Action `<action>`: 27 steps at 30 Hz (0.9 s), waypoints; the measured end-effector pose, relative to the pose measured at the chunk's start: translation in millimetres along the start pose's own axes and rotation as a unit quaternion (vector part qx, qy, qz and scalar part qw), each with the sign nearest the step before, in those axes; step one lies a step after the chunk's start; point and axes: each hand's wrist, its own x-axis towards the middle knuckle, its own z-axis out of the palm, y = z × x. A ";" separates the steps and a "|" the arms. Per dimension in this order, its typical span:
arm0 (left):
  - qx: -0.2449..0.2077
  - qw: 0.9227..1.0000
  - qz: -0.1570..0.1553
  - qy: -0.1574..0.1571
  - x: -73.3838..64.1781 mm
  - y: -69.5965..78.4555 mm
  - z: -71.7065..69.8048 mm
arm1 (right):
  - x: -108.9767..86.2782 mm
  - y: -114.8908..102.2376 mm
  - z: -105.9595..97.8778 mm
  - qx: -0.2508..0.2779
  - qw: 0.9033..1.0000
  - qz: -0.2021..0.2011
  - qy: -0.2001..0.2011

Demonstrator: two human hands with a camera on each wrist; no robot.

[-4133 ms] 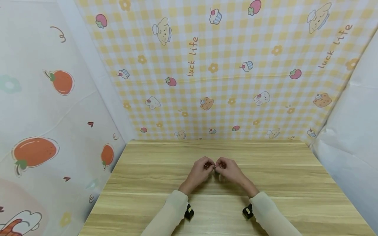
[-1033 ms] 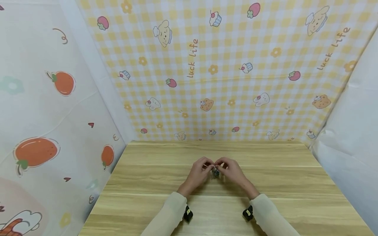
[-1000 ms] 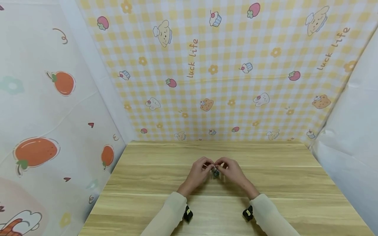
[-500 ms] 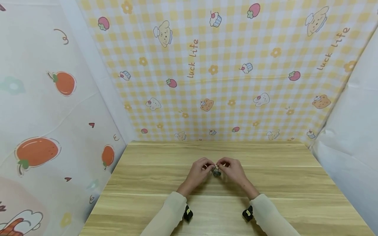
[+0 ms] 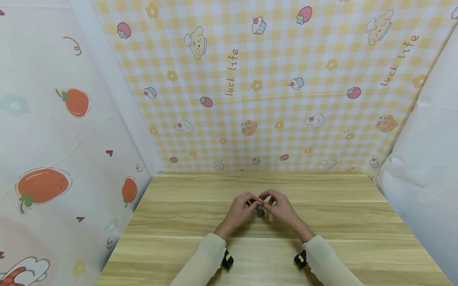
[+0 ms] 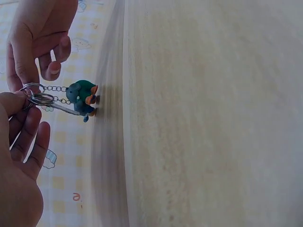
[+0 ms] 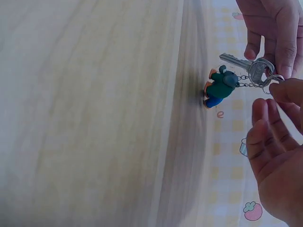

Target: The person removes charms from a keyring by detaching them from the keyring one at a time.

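My left hand [image 5: 240, 208] and right hand [image 5: 280, 206] meet over the middle of the table, thumb and fingers pinching at metal key rings [image 7: 274, 84]. A silver key [image 7: 235, 62] hangs from the rings beside the left hand's fingers in the right wrist view. Two short chains lead to small animal-figure keychains. In the left wrist view, one figure [image 6: 81, 90] has a green body, grey head and orange feet; the other figure [image 6: 81, 108] is bluish and hangs close against it. Both figures hang just over the tabletop. Fingertips partly cover the rings.
The wood-grain table [image 5: 186, 222] runs back to a yellow checked cloth [image 5: 272, 107] with cartoon prints. A white printed sheet [image 5: 89, 139] stands at the left and a plain white sheet [image 5: 422, 159] at the right.
The hands stay together in the same place. Compared with the oldest frame, the dark figures now show below the fingertips. Since half a second ago the right fingertips have shifted slightly left, toward the left hand.
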 end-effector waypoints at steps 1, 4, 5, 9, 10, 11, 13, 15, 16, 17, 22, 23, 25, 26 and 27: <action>-0.001 1.000 -0.001 0.001 0.0 -0.1 0.2 | -0.3 0.1 0.3 0.003 1.000 -0.009 0.000; -0.001 1.000 -0.004 0.006 0.1 -1.0 1.0 | -1.4 0.4 0.8 0.006 1.000 -0.025 0.005; 0.000 1.000 -0.003 0.008 0.2 -1.4 1.3 | -1.7 0.4 0.9 0.006 1.000 -0.026 0.007; 0.002 1.000 -0.002 0.012 0.7 -1.3 1.5 | -2.1 1.8 1.5 0.000 1.000 -0.021 0.010; 0.003 1.000 -0.002 0.012 0.9 -1.4 1.5 | -2.0 2.0 1.8 -0.001 1.000 -0.018 0.009; 0.002 1.000 0.000 0.012 1.0 -1.4 1.5 | -2.1 2.1 2.0 0.000 1.000 -0.016 0.008; 0.001 1.000 0.001 0.012 1.1 -1.9 1.5 | -2.2 2.5 2.5 0.002 1.000 -0.015 0.007; -0.001 1.000 0.003 0.012 0.8 -2.6 1.5 | -2.7 1.9 2.4 0.005 1.000 -0.012 0.005; -0.001 1.000 0.005 0.013 0.7 -3.2 1.5 | -2.9 1.4 2.3 0.006 1.000 -0.010 0.005; -0.001 1.000 0.004 0.012 0.4 -3.3 1.4 | -3.3 1.0 2.2 0.006 1.000 -0.008 0.005; -0.003 1.000 0.005 0.010 0.1 -3.2 0.2 | -4.1 0.1 1.4 0.002 1.000 -0.001 0.001; -0.003 1.000 0.005 0.009 0.1 -3.2 0.0 | -4.0 0.0 1.2 0.003 1.000 0.001 0.000; -0.001 1.000 0.009 0.008 0.1 -3.2 -0.3 | -3.8 -0.8 0.7 0.006 1.000 0.011 0.001; 0.000 1.000 0.009 0.006 0.0 -3.1 -0.5 | -3.8 -0.9 0.5 0.008 1.000 0.017 0.002; 0.000 1.000 0.009 0.004 0.0 -2.9 -0.7 | -3.6 -0.9 0.4 0.010 1.000 0.023 0.004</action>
